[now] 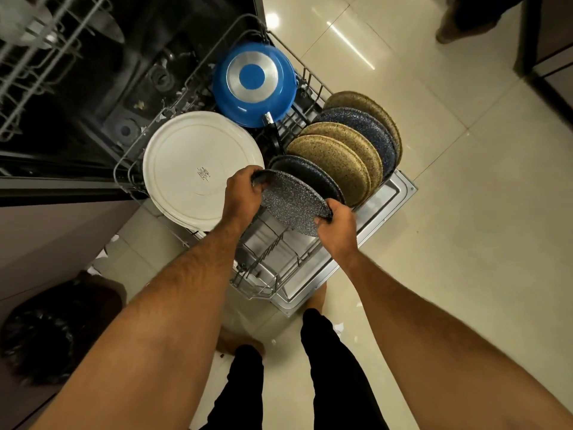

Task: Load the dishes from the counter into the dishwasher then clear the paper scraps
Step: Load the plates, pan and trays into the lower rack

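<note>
Dishwasher loading is looking well underway here. Both hands are holding one grey speckled plate over the pulled-out lower rack: the left hand is clenched on its far-left rim and the right hand is clamped on its near-right edge. The plate is tilting, hanging just beside the dark blue plate at the near end of the row, so I'm guessing it's heading for the next free slot.

Already sitting in the rack: a row of speckled plates, tan and blue ones mixed, standing on edge along the right side, a big white plate leaning on the left, and a blue pan lying upside down at the back. The near part of the rack is still showing bare wire, so there's room.

The surface the dishes are coming from isn't in view, so I can't tell how many are left. Paper scraps are still lying on the floor around the feet and by the black bin bag, so that half isn't done.
</note>
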Tool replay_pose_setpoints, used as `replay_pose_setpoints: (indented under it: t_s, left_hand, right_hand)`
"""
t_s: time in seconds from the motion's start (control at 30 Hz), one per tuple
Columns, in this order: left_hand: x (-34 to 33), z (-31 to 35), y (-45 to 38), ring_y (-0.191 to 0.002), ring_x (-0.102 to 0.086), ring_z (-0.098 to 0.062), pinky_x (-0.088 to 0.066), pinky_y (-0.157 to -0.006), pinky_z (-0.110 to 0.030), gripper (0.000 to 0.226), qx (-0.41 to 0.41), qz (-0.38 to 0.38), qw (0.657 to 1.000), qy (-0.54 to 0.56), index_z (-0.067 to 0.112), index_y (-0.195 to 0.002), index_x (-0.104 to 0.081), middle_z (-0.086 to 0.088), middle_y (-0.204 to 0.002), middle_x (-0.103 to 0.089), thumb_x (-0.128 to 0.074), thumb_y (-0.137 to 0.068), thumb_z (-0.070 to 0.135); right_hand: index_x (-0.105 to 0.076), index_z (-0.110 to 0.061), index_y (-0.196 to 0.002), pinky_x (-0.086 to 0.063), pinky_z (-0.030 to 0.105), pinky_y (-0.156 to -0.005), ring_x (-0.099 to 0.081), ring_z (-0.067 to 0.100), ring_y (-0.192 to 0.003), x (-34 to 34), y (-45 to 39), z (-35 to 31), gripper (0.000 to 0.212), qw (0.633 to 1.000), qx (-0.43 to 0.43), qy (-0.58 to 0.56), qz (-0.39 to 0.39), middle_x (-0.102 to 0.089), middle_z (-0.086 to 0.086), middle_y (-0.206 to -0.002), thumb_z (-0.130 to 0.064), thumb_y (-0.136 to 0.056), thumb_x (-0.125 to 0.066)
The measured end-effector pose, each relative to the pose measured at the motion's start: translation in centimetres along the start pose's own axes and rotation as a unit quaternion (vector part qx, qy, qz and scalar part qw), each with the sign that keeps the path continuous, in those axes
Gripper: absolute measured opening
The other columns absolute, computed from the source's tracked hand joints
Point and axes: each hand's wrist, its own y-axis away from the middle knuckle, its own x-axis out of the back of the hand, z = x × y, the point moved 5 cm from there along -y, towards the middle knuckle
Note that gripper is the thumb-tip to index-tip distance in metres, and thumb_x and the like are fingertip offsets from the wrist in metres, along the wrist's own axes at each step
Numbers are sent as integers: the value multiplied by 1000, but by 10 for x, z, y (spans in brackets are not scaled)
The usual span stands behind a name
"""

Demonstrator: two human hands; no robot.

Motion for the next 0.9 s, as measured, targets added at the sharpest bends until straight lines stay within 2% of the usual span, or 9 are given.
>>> replay_pose_setpoints:
  t_s: [0.07,0.17,0.37,0.47,0.57,0.63,0.77,0.9]
  left_hand:
    - [-3,-1,-1,-102,-65,-19,-53,-92,-31,30,5,-5,1000,5,10,-116,-69,-5,-109,-73,-70,-87,0]
    - [-6,1,-1,-104,-65,-21,-53,-95,-36,32,8,-15,1000,10,10,-118,-68,-6,-111,-72,-70,-87,2]
    - [-11,4,1,-114,-63,-24,-46,-98,-26,40,15,-41,999,1,8,-128,-63,-10,-121,-69,-70,-89,3]
    - [-19,5,0,-129,-53,-27,-41,-108,-32,61,31,-75,997,-1,7,-145,-47,-14,-138,-58,-72,-90,9]
    - [-27,6,2,-143,-36,-30,-31,-117,-37,82,36,-104,994,-18,6,-156,-25,-17,-155,-38,-72,-90,13]
    - [-31,4,3,-148,-27,-31,-26,-120,-39,91,39,-121,991,-39,6,-159,-12,-18,-160,-27,-72,-91,17]
    - [-37,0,4,-150,-20,-33,-23,-122,-44,99,61,-145,985,-66,7,-160,-2,-17,-164,-18,-72,-91,20]
    - [-38,2,6,-150,-20,-33,-23,-123,-44,100,76,-146,984,-65,5,-159,3,-17,-165,-14,-69,-90,16]
  right_hand:
    - [-70,-6,-115,-42,19,-83,-65,22,-107,2,-3,-2,32,999,1,36,-4,-73,7,-109,8,-87,-64]
    - [-68,-3,-116,-37,15,-77,-65,27,-106,5,-5,-4,30,997,-12,80,-7,-73,12,-110,7,-89,-60]
    - [-63,-7,-119,-51,26,-84,-66,26,-98,12,8,-19,31,992,2,103,79,-71,10,-109,1,-89,-62]
    - [-63,-8,-122,-56,36,-92,-62,21,-99,13,15,-21,34,985,23,117,121,-66,6,-110,-1,-89,-62]
    - [-59,-7,-136,-45,24,-97,-55,17,-103,15,21,-23,46,983,29,124,129,-58,6,-119,-2,-90,-60]
    - [-57,-6,-138,-44,23,-96,-55,15,-103,16,24,-23,47,984,28,134,111,-55,7,-122,-3,-92,-60]
    - [-59,-4,-131,-50,24,-90,-58,20,-97,14,28,-22,37,981,25,180,68,-55,10,-121,-7,-93,-59]
    - [-57,-4,-127,-52,27,-84,-65,27,-99,12,31,-23,35,977,22,200,67,-65,14,-114,-4,-92,-59]
